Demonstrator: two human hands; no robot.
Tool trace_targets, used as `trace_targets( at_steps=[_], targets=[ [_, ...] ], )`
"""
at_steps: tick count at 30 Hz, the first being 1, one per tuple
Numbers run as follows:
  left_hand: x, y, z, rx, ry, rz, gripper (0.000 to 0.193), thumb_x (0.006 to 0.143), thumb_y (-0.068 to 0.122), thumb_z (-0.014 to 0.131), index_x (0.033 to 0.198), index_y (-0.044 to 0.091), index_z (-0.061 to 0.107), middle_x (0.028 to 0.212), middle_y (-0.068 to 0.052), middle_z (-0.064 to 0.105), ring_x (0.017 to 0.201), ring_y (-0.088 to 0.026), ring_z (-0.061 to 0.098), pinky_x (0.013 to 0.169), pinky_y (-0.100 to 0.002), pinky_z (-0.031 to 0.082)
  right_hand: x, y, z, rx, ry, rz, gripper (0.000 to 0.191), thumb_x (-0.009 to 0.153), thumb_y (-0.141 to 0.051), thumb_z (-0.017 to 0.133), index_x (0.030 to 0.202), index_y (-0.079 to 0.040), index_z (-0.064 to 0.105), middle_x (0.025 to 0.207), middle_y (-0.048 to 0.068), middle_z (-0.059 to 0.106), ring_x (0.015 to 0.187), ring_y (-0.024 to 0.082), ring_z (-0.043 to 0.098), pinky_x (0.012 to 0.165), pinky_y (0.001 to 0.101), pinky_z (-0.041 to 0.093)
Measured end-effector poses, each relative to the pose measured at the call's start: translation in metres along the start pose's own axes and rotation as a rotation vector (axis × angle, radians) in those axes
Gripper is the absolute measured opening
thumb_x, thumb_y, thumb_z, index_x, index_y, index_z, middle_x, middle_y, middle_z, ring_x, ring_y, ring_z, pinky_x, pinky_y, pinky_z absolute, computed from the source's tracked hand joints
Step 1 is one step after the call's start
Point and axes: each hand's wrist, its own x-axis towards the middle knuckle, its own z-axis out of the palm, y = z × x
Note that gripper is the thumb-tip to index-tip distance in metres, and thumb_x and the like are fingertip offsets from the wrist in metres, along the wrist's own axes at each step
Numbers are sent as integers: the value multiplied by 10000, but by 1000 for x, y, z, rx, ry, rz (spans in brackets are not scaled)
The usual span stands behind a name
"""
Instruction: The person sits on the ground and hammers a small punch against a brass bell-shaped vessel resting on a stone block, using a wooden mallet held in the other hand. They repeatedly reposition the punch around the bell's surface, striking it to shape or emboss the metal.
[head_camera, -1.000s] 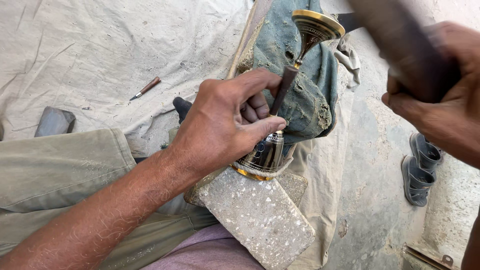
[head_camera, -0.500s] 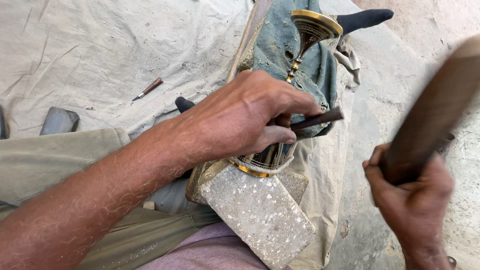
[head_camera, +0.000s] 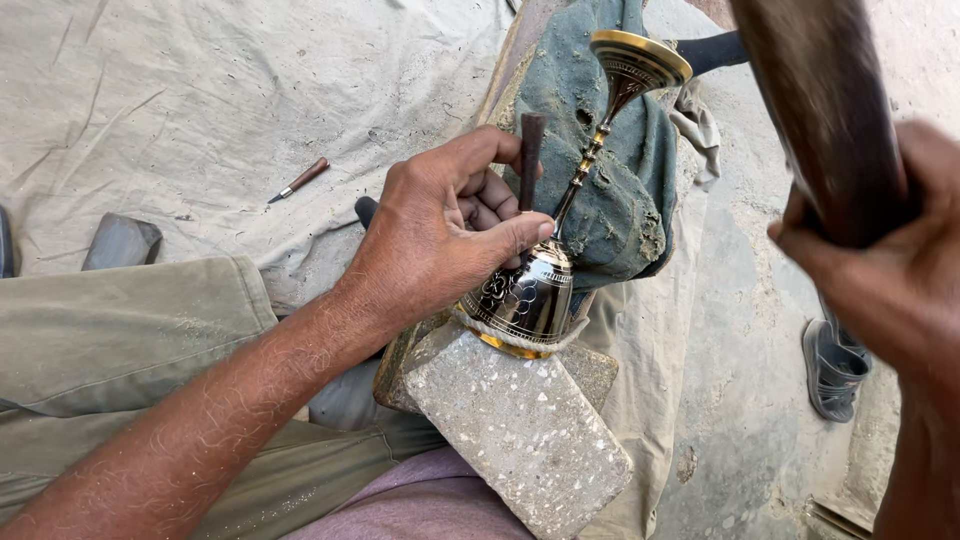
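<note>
I have my left hand (head_camera: 440, 240) closed around a short dark punch (head_camera: 531, 160), holding it upright with its tip down on the rounded base of a brass goblet-shaped vessel (head_camera: 530, 295). The vessel lies tilted in the middle of the scene, its dark base resting against a speckled stone block (head_camera: 520, 430) near me and its slim stem running up to the gold-rimmed cup at the far end, which rests on a bunched grey-green cloth (head_camera: 610, 190). My right hand (head_camera: 880, 290) grips a thick, dark wooden mallet handle (head_camera: 820, 110), raised at the right and blurred. Flower outlines already show cut into the dark base beside my thumb, so I judge the engraving partly done; how much of the far side is still plain I cannot tell. A small wooden-handled tool (head_camera: 300, 179) lies well apart on the canvas sheet (head_camera: 200, 100) to the left, untouched
</note>
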Motion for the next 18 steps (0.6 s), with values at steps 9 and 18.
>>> trace_targets(
  at_steps=[9, 18],
  targets=[
    [1, 5, 0, 208, 47, 121, 364, 848, 107, 862, 1167, 45, 698, 768, 29, 661, 662, -20, 614, 555, -184, 536, 57, -13, -15, -207, -290, -329, 547, 723, 109, 770, 1240, 18, 614, 1003, 193, 688, 852, 275, 730, 811, 417, 638],
    [-14, 18, 0, 186, 35, 144, 438, 867, 96, 851, 1274, 51, 696, 797, 12, 692, 687, -33, 621, 587, -211, 555, 37, 18, -1, -107, -150, -40, 466, 893, 36, 740, 1322, 9, 561, 1017, 149, 640, 855, 248, 700, 818, 416, 601]
  ],
)
